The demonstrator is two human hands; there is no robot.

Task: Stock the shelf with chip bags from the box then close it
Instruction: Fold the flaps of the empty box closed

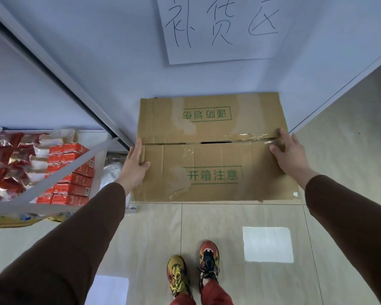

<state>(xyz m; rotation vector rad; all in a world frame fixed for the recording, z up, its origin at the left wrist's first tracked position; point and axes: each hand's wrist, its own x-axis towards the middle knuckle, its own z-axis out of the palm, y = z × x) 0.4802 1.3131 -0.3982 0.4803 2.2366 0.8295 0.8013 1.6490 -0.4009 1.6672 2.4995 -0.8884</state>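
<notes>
A brown cardboard box (211, 155) with green printed characters stands on the floor against the wall. Its two top flaps lie flat and meet at a narrow seam across the middle, with torn clear tape on it. My left hand (135, 164) holds the left edge of the near flap, thumb on top and fingers down the side. My right hand (289, 149) rests flat on the right end of the seam, fingers straight. The shelf (59, 172) at the left holds red snack bags (7, 164) and red cartons (72, 172). Whatever is inside the box is hidden.
A handwritten paper sign (222, 27) hangs on the white wall above the box. Yellow packets (15, 220) lie under the shelf's lower rail. My two feet in colourful sneakers (194, 269) stand on the tiled floor before the box. A wall corner rises at the right.
</notes>
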